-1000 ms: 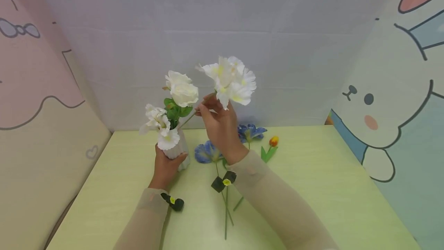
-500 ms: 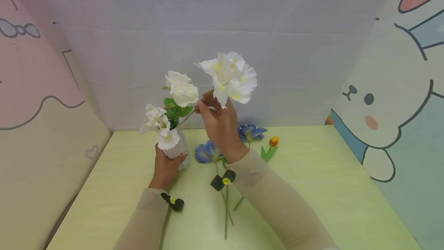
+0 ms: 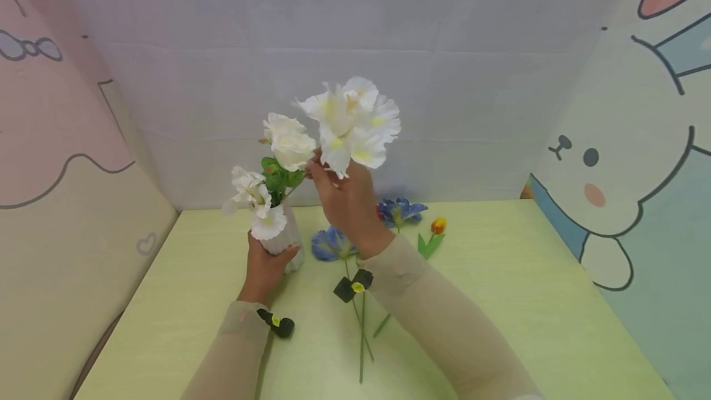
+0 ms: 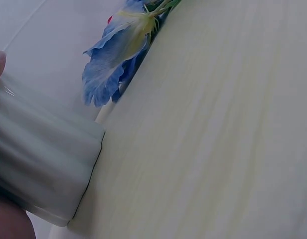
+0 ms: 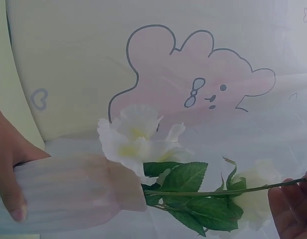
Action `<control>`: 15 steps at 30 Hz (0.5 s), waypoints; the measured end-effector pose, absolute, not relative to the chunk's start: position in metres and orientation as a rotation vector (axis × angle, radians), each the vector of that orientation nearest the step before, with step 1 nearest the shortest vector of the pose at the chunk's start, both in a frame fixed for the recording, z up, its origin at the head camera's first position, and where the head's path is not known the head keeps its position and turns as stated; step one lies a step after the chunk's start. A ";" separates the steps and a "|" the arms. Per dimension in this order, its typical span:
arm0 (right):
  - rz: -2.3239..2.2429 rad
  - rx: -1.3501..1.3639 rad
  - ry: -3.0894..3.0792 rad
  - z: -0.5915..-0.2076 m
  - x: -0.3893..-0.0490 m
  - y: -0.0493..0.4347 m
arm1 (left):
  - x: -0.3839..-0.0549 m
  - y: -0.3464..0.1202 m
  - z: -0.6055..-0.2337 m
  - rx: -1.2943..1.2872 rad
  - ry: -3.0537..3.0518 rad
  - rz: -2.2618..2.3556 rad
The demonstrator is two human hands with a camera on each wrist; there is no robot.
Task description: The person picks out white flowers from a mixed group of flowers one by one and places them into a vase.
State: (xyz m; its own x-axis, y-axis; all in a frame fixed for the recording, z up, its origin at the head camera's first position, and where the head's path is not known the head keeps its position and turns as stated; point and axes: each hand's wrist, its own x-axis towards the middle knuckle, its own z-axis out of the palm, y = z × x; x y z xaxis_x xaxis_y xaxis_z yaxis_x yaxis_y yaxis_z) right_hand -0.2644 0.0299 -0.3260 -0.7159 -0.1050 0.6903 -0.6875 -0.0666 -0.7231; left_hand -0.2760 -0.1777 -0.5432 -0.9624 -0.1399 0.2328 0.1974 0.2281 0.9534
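In the head view my left hand [image 3: 265, 271] grips a white ribbed vase [image 3: 289, 244], thumb and fingers on opposite sides. The vase's base touches the table in the left wrist view. A white rose [image 3: 291, 144] with green leaves and a drooping white ruffled flower [image 3: 254, 199] stand in the vase. My right hand [image 3: 351, 205] pinches the stem of a large white ruffled flower [image 3: 355, 122] to the right of the rose. In the right wrist view this stem [image 5: 243, 190] runs into the vase's mouth; its lower end is hidden.
Two blue flowers, a nearer one [image 3: 331, 244] and a farther one [image 3: 401, 212], lie on the light table [image 3: 516, 289] right of the vase. An orange tulip [image 3: 439, 226] lies farther right. Cloth walls [image 3: 472, 110] with cartoon animals enclose the table.
My right hand has moved a little left, toward the rose, carrying the large white flower left and slightly up. The left hand and the vase have stayed in place.
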 end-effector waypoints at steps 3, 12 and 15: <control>1.654 0.843 -1.878 -0.329 -0.266 0.028 | -0.276 -0.178 -0.543 -0.059 -2.231 -1.789; 1.602 0.871 -2.113 -0.340 -0.270 0.015 | -0.276 -0.177 -0.541 -0.042 -2.242 -1.795; 1.361 0.891 -2.229 -0.342 -0.272 0.010 | -0.275 -0.178 -0.541 -0.046 -2.235 -1.811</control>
State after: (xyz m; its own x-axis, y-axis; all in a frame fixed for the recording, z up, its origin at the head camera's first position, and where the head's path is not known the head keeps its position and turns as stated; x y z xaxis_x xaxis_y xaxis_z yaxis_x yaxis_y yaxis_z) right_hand -0.2721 0.0098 -0.3418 -0.7266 -0.3191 0.6084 -0.6870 0.3301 -0.6473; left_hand -0.2753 -0.1775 -0.5406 -0.9648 -0.1402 0.2226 0.1887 0.2207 0.9569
